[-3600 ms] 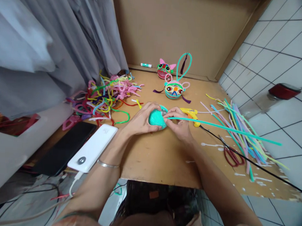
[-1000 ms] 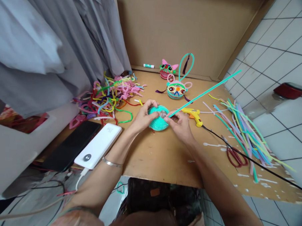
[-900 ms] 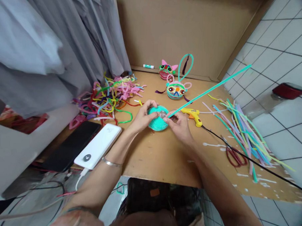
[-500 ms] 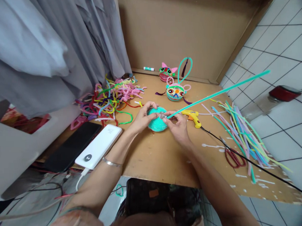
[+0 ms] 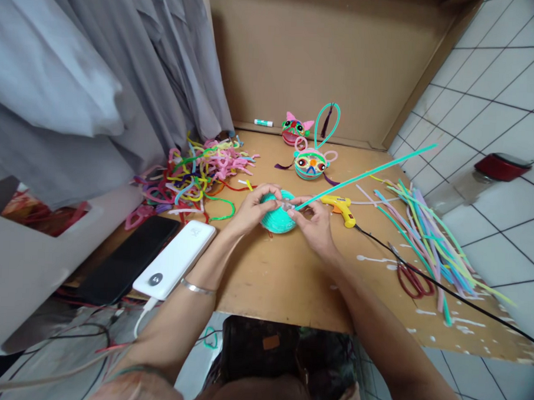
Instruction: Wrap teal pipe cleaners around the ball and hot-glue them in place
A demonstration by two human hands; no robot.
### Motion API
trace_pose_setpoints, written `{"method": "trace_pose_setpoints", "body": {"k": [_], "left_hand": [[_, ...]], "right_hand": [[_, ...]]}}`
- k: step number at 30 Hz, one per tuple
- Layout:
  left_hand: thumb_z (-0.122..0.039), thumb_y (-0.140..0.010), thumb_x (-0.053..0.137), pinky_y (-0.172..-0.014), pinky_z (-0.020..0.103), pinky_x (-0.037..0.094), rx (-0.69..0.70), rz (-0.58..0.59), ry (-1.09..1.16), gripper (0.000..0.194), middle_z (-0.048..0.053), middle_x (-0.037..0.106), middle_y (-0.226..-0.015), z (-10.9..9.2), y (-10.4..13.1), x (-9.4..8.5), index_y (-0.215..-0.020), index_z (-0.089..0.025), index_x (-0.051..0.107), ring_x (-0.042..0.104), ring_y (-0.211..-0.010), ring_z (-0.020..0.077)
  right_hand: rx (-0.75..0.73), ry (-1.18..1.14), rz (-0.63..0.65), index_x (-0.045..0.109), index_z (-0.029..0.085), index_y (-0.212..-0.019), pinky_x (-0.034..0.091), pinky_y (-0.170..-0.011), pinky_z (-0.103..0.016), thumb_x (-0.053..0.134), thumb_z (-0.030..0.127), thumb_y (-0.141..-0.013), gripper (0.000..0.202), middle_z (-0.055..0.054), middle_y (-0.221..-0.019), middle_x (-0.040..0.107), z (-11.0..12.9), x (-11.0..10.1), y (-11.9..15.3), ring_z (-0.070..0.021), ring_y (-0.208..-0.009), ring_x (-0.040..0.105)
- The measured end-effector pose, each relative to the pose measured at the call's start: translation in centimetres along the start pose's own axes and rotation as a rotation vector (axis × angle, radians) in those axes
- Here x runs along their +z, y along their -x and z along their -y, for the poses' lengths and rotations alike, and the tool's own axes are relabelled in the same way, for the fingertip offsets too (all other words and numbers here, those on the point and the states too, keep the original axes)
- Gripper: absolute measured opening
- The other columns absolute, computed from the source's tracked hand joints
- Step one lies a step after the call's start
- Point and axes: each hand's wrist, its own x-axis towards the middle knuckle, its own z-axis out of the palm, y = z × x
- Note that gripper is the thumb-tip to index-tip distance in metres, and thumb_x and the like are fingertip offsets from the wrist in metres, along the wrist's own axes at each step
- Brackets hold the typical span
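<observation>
A turquoise ball wound with pipe cleaner (image 5: 277,221) sits in my left hand (image 5: 251,208), whose fingers curl round its left side and top. My right hand (image 5: 315,226) is at the ball's right side, thumb and finger pinching a turquoise pipe cleaner (image 5: 374,170). The long free end of that pipe cleaner slants up to the right. A small pale, see-through patch shows on the ball between my fingertips; what it is I cannot make out. Just beyond my right hand lies a yellow glue gun (image 5: 344,209).
Behind stand two finished animal-face ornaments (image 5: 310,165), (image 5: 294,130) and a glue stick (image 5: 263,123). Tangled pipe cleaners (image 5: 201,173) lie left, straight ones (image 5: 437,243) right, near red-handled scissors (image 5: 416,280). A white power bank (image 5: 176,261) and a black phone (image 5: 129,259) rest at left.
The free end of the turquoise pipe cleaner has dropped and its tip now shows further left. Both hands keep nearly the same place on the ball.
</observation>
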Motion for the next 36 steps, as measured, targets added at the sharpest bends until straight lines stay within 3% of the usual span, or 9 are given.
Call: {"method": "trace_pose_setpoints", "body": {"k": [14, 23, 36], "left_hand": [[-0.031, -0.063, 0.068, -0.099, 0.038, 0.045, -0.032, -0.031, 0.012, 0.019, 0.006, 0.064, -0.104, 0.27, 0.04, 0.02, -0.077, -0.018, 0.067, 0.058, -0.107, 0.0251], [-0.031, -0.064, 0.069, -0.102, 0.04, 0.045, -0.028, -0.033, 0.007, 0.019, 0.008, 0.066, -0.11, 0.19, 0.07, 0.01, -0.077, -0.017, 0.067, 0.059, -0.112, 0.0268], [-0.03, -0.065, 0.067, -0.101, 0.04, 0.045, -0.017, -0.022, 0.001, 0.018, 0.008, 0.066, -0.11, 0.31, 0.11, 0.03, -0.078, -0.017, 0.067, 0.058, -0.112, 0.0263]], "right_hand": [[0.016, 0.023, -0.032, 0.07, 0.023, -0.086, 0.054, -0.081, -0.039, 0.074, 0.038, -0.071, 0.022, -0.005, -0.094, 0.069, -0.01, 0.14, -0.02, -0.0197, -0.083, 0.064], [-0.049, 0.106, -0.043, 0.069, 0.024, -0.086, 0.051, -0.09, -0.041, 0.07, 0.034, -0.075, 0.015, -0.005, -0.097, 0.07, 0.09, 0.18, 0.12, -0.0224, -0.096, 0.064], [-0.099, 0.14, -0.048, 0.068, 0.023, -0.09, 0.049, -0.088, -0.039, 0.071, 0.035, -0.076, 0.019, -0.005, -0.1, 0.068, 0.22, -0.11, -0.13, -0.023, -0.1, 0.062]]}}
